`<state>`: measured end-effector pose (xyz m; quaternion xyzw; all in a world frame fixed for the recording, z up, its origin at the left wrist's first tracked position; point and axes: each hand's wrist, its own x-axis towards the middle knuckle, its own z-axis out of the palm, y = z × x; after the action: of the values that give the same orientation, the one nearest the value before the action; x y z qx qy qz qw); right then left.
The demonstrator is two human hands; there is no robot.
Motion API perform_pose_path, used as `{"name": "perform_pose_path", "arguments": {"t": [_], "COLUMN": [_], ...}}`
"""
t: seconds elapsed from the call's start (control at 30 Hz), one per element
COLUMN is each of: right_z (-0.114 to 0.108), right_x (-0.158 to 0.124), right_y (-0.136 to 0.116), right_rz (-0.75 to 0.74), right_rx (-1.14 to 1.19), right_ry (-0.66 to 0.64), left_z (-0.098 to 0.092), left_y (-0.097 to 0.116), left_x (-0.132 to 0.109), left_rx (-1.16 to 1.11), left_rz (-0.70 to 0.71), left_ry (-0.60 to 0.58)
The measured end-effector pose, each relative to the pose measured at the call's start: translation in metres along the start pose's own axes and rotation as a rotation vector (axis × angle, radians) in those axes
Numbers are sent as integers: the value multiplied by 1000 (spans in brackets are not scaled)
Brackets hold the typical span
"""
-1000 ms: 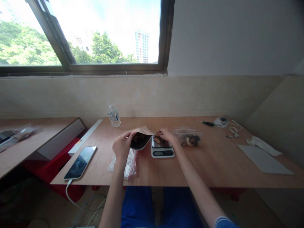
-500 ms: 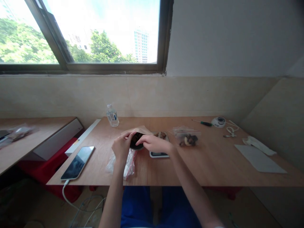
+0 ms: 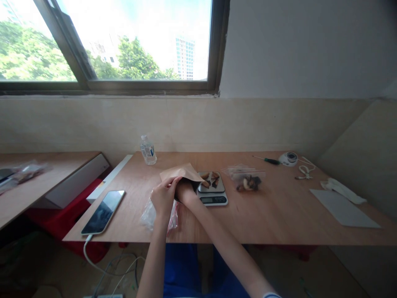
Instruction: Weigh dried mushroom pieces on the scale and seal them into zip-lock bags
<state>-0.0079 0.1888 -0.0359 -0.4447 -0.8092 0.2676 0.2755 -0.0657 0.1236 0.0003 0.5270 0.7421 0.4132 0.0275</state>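
Head view shows the left hand (image 3: 163,194) pinching the rim of a paper bag (image 3: 182,170) between thumb and fingers, probably to steady its mouth while the right hand (image 3: 186,193) reaches inside. The right fingers are hidden in the bag, so I cannot tell whether they are spread or gripping. The bag is held over the table (image 3: 273,219), just left of a scale (image 3: 214,201); that nearness likely keeps the reach between them short. Brown pieces (image 3: 215,178) lie apart on its plate, its display facing the person, presumably for easy reading. Clear plastic (image 3: 149,215) lies by the left forearm, and a filled pouch (image 3: 248,183) sits right of the scale.
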Motion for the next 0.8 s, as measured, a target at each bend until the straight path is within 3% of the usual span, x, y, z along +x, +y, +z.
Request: {"name": "perform_pose_path", "arguments": {"t": [0.33,0.57,0.8], "right_z": [-14,-21,-9], "right_x": [-24,-31,-25], "right_y": [-1,0,12], "right_rz": [100,130,109], "right_rx": [-298,-316,-285], "right_ry": [20,-4,-46], "left_z": [2,3,5], "left_y": [-1,1,-1], "left_x": [0,-2,-4], "left_rx": [-29,-31,-28], "left_rz": [17,32,27], "left_ry": [7,8,-11]}}
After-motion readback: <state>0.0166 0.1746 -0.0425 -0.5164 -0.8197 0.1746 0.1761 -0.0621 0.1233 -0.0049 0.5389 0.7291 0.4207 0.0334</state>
